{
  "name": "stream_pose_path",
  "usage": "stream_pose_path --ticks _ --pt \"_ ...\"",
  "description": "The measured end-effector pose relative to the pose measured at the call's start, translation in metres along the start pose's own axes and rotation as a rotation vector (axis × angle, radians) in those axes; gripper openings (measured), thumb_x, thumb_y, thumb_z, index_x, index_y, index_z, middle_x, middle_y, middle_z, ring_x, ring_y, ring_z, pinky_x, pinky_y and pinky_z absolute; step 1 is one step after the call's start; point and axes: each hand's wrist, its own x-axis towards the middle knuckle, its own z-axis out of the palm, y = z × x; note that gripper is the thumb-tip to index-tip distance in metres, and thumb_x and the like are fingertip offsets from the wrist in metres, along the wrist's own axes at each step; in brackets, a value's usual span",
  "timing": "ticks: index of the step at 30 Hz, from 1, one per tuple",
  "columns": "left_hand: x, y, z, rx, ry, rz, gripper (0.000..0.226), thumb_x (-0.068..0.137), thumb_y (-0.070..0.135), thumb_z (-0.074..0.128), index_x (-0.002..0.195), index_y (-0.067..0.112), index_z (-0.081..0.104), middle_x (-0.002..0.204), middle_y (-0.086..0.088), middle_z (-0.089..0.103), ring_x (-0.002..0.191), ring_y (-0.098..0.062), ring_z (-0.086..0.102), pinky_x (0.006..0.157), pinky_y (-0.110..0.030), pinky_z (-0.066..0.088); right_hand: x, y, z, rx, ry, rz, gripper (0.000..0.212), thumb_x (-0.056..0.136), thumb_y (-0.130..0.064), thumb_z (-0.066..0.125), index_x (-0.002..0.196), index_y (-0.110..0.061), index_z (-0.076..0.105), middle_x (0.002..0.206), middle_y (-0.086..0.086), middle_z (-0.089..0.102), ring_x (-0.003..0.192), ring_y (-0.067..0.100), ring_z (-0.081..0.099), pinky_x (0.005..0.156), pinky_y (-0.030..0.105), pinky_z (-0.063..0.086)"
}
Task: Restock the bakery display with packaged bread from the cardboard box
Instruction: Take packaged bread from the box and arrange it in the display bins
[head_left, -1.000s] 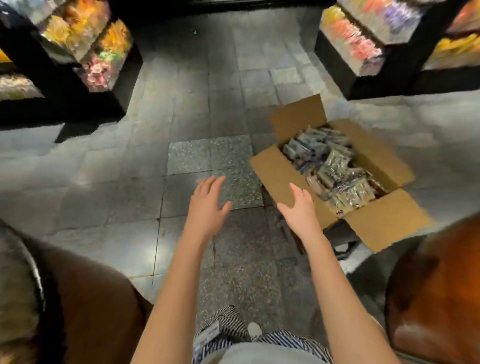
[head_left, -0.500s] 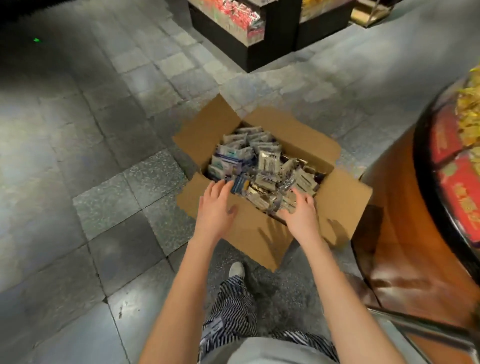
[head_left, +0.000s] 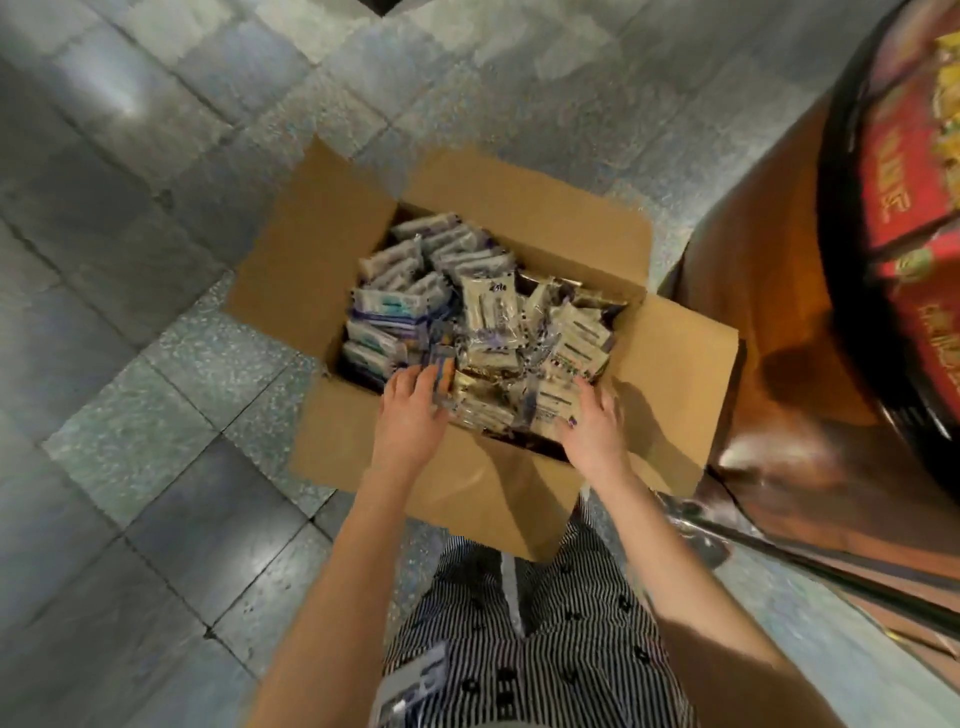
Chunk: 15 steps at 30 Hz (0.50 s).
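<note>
An open cardboard box (head_left: 670, 364) stands on the floor in front of me, its four flaps folded out. It is packed with several packaged breads (head_left: 488, 317) in pale and blue wrappers. My left hand (head_left: 410, 415) reaches over the near wall, fingers straight, fingertips touching packets at the near left of the pile. My right hand (head_left: 592, 426) lies flat on the packets at the near right. Neither hand visibly grips a packet.
A round brown display stand (head_left: 769, 364) with a red, yellow-stocked top (head_left: 904, 197) rises close on the right of the box. Grey stone floor tiles (head_left: 156, 312) spread to the left and behind. My striped trousers (head_left: 545, 649) are just below the box's near flap.
I have moved up to and over the box. Both hands went from the air in front of it onto the packets at its near edge.
</note>
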Motion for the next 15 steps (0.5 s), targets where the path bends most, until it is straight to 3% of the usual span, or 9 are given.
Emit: stream_pose_path --ticks 6,9,15 --pt "0.05 -0.03 0.012 -0.045 0.057 -0.227 0.057 0.095 0.019 0.058 0.147 0.018 0.034 0.15 -0.015 0.031 0.135 -0.039 0.034 0.104 -0.053 0.041 0.072 -0.017 0.015 -0.117 -0.085 -0.049 0.065 0.098 -0.03 0.054 0.155 -0.026 0.022 0.162 0.012 0.013 0.15 0.033 0.009 0.119 0.057 0.016" --pt "0.07 -0.044 0.024 -0.095 0.085 -0.309 0.062 0.096 0.019 0.058 0.149 0.017 0.028 0.151 -0.018 0.026 0.132 -0.043 0.039 0.098 -0.055 0.046 0.105 -0.032 0.027 -0.087 -0.137 -0.109 0.067 0.099 -0.029 0.055 0.156 -0.027 0.019 0.163 0.013 0.011 0.15 0.034 0.009 0.121 0.051 0.016" --pt "0.113 -0.062 0.05 -0.218 0.086 -0.443 0.069 0.099 0.027 0.056 0.155 0.02 0.018 0.159 -0.018 0.013 0.128 -0.044 0.046 0.102 -0.054 0.044 0.166 -0.061 0.055 -0.026 -0.116 -0.255 0.069 0.099 -0.029 0.056 0.156 -0.029 0.018 0.161 0.014 0.017 0.149 0.033 0.017 0.119 0.045 0.016"
